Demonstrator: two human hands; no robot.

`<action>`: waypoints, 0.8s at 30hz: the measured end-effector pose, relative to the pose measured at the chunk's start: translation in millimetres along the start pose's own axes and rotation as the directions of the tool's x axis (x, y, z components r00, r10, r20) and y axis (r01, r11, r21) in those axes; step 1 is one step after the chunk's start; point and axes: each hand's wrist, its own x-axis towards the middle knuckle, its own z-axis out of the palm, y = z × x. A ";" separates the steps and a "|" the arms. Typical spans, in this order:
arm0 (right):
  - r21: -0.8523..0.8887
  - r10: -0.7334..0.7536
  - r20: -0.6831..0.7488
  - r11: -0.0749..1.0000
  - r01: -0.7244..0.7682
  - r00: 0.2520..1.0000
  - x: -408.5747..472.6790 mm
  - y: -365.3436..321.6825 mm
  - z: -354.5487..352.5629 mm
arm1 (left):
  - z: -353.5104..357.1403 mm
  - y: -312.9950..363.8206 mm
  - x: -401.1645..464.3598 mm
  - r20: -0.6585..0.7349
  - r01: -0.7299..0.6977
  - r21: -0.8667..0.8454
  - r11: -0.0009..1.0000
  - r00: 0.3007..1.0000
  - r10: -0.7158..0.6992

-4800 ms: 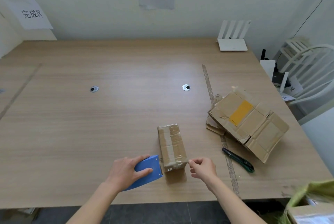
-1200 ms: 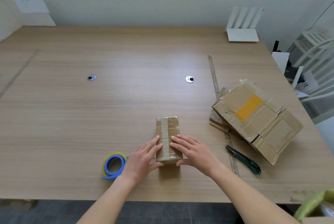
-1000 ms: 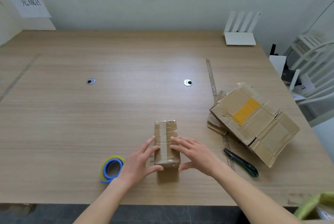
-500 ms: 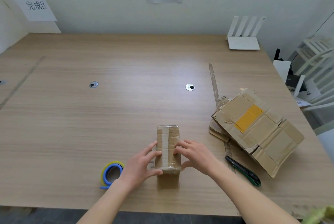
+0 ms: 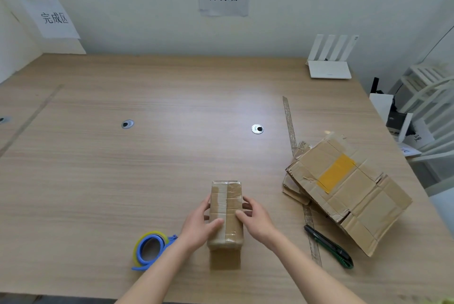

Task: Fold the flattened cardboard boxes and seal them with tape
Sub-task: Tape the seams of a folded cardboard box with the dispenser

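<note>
A small folded cardboard box (image 5: pixel 229 195) with clear tape along its top sits near the table's front edge, its long side pointing away from me. My left hand (image 5: pixel 197 226) clasps its left side, thumb on top. My right hand (image 5: pixel 256 221) clasps its right side, thumb on the taped top. A blue tape dispenser (image 5: pixel 148 249) with a yellowish roll lies on the table just left of my left wrist. A pile of flattened cardboard boxes (image 5: pixel 348 190), one with a yellow tape patch, lies to the right.
A green-black utility knife (image 5: pixel 329 246) lies between the box and the flattened pile, beside a strip of tape (image 5: pixel 291 132) stuck along the table. A white router (image 5: pixel 329 63) stands at the back right. White chairs (image 5: pixel 432 107) stand past the table's right edge.
Both hands shifted from lying flat on the box's top to gripping its sides. Earlier still, the left hand put the tape dispenser down on the table.
</note>
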 end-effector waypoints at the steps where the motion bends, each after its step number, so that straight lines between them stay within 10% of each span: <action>1: 0.025 0.005 -0.006 1.000 -0.004 1.000 0.4 -3.1 0.8 | 0.0 2.8 3.6 -0.003 0.022 -0.041 0.999 1.000 -0.022; 24: 0.097 -0.447 -0.096 0.885 0.456 0.889 -73.9 -317.2 -74.4 | -150.2 266.4 -76.4 -0.425 -0.375 -0.383 0.844 0.883 0.199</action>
